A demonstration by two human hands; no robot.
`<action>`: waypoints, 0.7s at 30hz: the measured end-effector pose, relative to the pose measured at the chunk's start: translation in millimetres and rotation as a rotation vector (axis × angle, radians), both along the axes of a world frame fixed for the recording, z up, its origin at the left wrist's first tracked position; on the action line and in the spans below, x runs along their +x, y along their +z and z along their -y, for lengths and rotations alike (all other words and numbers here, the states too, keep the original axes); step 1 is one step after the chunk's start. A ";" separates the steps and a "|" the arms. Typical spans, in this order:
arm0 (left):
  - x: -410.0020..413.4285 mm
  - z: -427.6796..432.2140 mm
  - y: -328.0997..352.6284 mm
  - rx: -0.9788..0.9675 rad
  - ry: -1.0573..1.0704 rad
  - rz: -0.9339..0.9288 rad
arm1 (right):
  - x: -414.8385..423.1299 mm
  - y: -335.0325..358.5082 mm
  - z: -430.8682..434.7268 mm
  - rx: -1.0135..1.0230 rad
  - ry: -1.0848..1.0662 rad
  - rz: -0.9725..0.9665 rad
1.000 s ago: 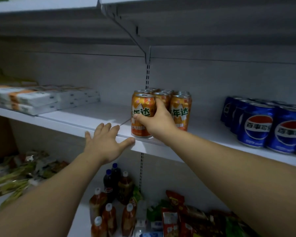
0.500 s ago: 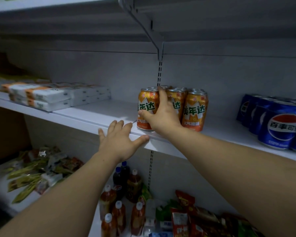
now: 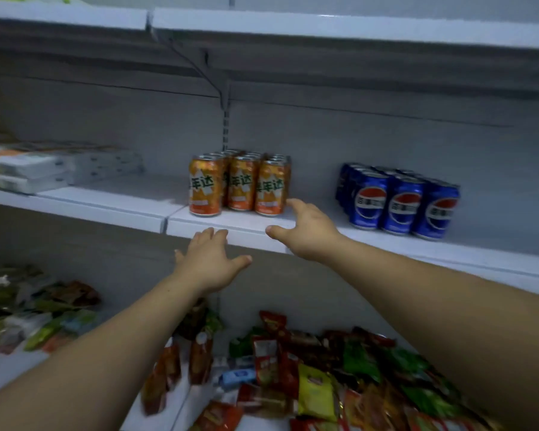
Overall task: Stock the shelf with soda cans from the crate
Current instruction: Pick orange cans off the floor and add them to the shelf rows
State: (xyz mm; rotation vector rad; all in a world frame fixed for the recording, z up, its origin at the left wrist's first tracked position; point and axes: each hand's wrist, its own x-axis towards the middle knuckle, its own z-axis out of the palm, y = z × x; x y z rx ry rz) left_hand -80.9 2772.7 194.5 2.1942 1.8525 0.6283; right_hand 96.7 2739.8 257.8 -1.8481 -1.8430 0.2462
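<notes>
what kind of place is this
Most likely a small grocery or convenience store aisle: a white metal shelf carries orange soda cans in neat rows, blue cola cans grouped further right, and colourful snack packets piled on the shelf below.

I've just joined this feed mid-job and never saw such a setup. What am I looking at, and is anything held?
No machine here: these are a person's two bare hands, filmed by one head-worn camera looking forward and down. The left hand is open at the front edge of the white shelf. The right hand is open beside the orange cans, holding nothing. Further right stand blue cans, far left white boxes. Below lie snack packets and bottles.
</notes>
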 end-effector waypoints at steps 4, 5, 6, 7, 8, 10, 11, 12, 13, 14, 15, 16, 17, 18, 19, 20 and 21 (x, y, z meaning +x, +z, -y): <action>71.8 56.9 -10.7 -0.085 -0.247 0.018 | 67.0 -17.4 75.3 -0.135 -0.140 0.041; 93.0 72.0 -16.0 -0.113 -0.310 0.015 | 86.0 -24.4 94.6 -0.159 -0.178 0.032; 115.4 88.5 -21.4 -0.140 -0.373 0.003 | 105.7 -32.2 114.8 -0.175 -0.220 0.022; 138.7 103.7 -28.9 -0.171 -0.435 -0.017 | 126.3 -40.6 135.0 -0.184 -0.259 0.013; 162.9 120.2 -36.5 -0.201 -0.498 -0.041 | 148.2 -50.6 155.6 -0.199 -0.297 0.011; 211.9 149.5 -58.1 -0.243 -0.611 -0.106 | 193.4 -75.8 197.9 -0.251 -0.377 0.002; 235.5 163.0 -71.4 -0.265 -0.662 -0.137 | 215.3 -89.9 219.6 -0.280 -0.421 -0.009; 257.7 178.0 -83.1 -0.292 -0.716 -0.169 | 237.3 -104.6 241.0 -0.302 -0.472 -0.020; 279.4 193.1 -95.9 -0.328 -0.768 -0.206 | 259.1 -119.3 262.9 -0.329 -0.525 -0.031; 299.5 208.6 -107.8 -0.351 -0.823 -0.244 | 279.4 -133.7 284.0 -0.363 -0.577 -0.045; 318.4 223.2 -120.0 -0.366 -0.879 -0.279 | 298.6 -148.5 304.8 -0.400 -0.623 -0.062; 335.1 237.4 -132.4 -0.368 -0.940 -0.307 | 316.1 -164.1 324.7 -0.441 -0.663 -0.081; 349.4 249.3 -145.5 -0.373 -0.996 -0.340 | 332.0 -180.2 342.2 -0.484 -0.700 -0.103; 363.1 260.1 -157.9 -0.382 -1.044 -0.370 | 345.6 -195.2 357.5 -0.528 -0.730 -0.125; 377.2 267.7 -172.6 -0.408 -1.068 -0.406 | 359.0 -211.0 369.8 -0.569 -0.765 -0.154; 391.2 272.9 -189.0 -0.437 -1.077 -0.432 | 370.7 -225.9 380.5 -0.608 -0.798 -0.180; 404.2 276.5 -207.1 -0.466 -1.080 -0.469 | 380.9 -243.0 389.4 -0.639 -0.822 -0.196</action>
